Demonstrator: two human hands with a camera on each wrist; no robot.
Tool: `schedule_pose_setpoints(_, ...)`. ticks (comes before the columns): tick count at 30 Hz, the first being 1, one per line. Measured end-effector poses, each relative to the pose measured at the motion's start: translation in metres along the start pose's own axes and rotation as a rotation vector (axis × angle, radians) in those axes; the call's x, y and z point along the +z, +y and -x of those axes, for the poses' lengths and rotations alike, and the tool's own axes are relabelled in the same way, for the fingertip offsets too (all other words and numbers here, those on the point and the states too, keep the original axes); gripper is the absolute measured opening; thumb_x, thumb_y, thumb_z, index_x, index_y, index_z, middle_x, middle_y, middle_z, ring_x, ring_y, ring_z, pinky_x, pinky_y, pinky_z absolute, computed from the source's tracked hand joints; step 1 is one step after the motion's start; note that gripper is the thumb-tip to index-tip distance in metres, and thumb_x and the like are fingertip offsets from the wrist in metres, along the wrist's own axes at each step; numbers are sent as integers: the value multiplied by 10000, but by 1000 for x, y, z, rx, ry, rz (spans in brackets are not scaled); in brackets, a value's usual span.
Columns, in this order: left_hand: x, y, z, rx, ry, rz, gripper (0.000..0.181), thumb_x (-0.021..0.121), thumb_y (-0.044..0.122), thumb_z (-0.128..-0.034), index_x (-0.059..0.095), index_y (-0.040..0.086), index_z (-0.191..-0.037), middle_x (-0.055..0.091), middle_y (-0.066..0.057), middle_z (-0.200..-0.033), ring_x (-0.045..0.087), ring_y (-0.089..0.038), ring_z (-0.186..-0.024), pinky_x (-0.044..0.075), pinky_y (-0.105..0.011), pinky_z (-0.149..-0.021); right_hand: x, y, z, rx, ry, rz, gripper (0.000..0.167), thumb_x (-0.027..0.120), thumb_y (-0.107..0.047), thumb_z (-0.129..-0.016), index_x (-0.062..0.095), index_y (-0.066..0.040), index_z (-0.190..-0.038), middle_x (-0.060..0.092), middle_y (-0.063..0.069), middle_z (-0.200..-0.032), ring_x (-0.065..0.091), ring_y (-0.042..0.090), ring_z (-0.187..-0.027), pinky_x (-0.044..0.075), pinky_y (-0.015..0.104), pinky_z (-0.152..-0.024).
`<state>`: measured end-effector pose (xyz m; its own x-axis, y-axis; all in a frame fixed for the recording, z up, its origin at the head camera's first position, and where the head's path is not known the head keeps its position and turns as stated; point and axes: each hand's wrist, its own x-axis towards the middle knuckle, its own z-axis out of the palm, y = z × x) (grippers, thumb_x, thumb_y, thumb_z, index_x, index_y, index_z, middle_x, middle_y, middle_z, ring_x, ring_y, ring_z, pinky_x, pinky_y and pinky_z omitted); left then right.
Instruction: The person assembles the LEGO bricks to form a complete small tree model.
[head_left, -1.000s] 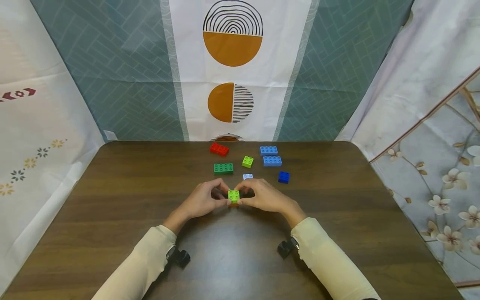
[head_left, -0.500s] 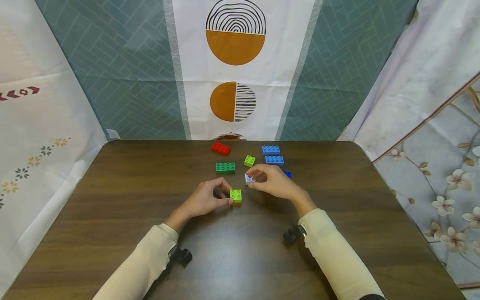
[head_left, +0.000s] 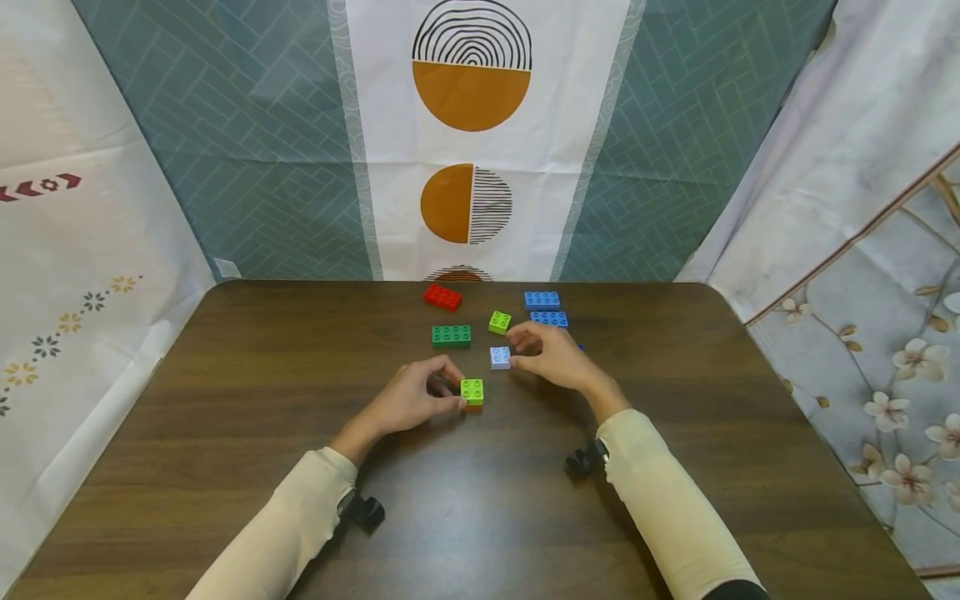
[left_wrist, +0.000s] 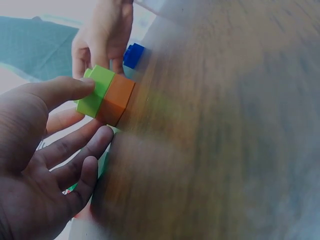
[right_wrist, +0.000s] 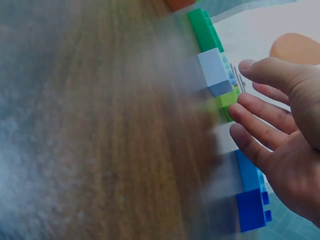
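Observation:
A lime green brick (head_left: 472, 391) sits on top of an orange brick (left_wrist: 118, 99), forming a small stack on the table. My left hand (head_left: 420, 394) pinches the lime brick, its thumb on one side as the left wrist view shows; the lower fingers spread loosely by the orange brick. Beyond the stack lies a pale blue brick (head_left: 499, 358) with its studs up. Just to its right is my right hand (head_left: 552, 358), fingers loosely bent and holding nothing. In the right wrist view a gap shows between that thumb and the pale blue brick (right_wrist: 215, 71).
Farther back lie a green brick (head_left: 451, 336), a red brick (head_left: 442, 297), another lime brick (head_left: 499, 322) and two blue bricks (head_left: 542, 300). A dark blue brick (right_wrist: 251, 210) is mostly hidden behind my right hand in the head view. Cloths hang around the table (head_left: 225, 375).
My right hand left the lime and orange stack, reached to the pale blue brick, then drew slightly right, away from it. The left hand keeps its hold on the stack.

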<state>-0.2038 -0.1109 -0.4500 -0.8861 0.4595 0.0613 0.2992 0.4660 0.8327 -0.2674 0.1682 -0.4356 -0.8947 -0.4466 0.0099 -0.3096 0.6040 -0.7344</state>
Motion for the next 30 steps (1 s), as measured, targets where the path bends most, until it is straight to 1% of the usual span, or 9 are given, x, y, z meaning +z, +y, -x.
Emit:
schedule_pose_setpoints(5, 0, 0, 1, -9, -7, 1, 269, 833, 174, -872, 677, 163, -1091, 739, -40, -1113, 729, -145, -924, 589, -274, -754, 3, 4, -4, 26, -25, -1, 413, 788, -144, -909, 654, -65, -1292, 704, 104, -1237, 687, 251, -1100, 566, 448, -986)
schedule_pose_setpoints(13, -1, 0, 2, -12, -10, 7, 268, 828, 182, -877, 677, 168, -1098, 736, -34, -1115, 722, -143, -925, 584, -283, -755, 6, 7, -8, 65, -42, 11, 316, 771, -129, -916, 701, -118, -1223, 720, 84, -1167, 665, 247, -1081, 560, 434, -988)
schedule_pose_setpoints(23, -2, 1, 2, -9, -15, 5, 271, 826, 190, -880, 677, 172, -1106, 737, -31, -1119, 723, -153, -942, 586, -279, -774, 7, 9, -9, 72, -42, 20, 302, 778, -137, -916, 704, -122, -1208, 715, 83, -1165, 653, 248, -1087, 551, 441, -1009)
schedule_pose_setpoints(30, -2, 1, 2, -17, -19, 13, 274, 826, 187, -881, 676, 167, -1109, 730, -40, -1121, 712, -161, -943, 585, -281, -753, 7, 4, -6, 61, -42, 25, 306, 793, -159, -906, 701, -118, -1195, 717, 77, -1148, 654, 244, -1079, 555, 438, -1004)
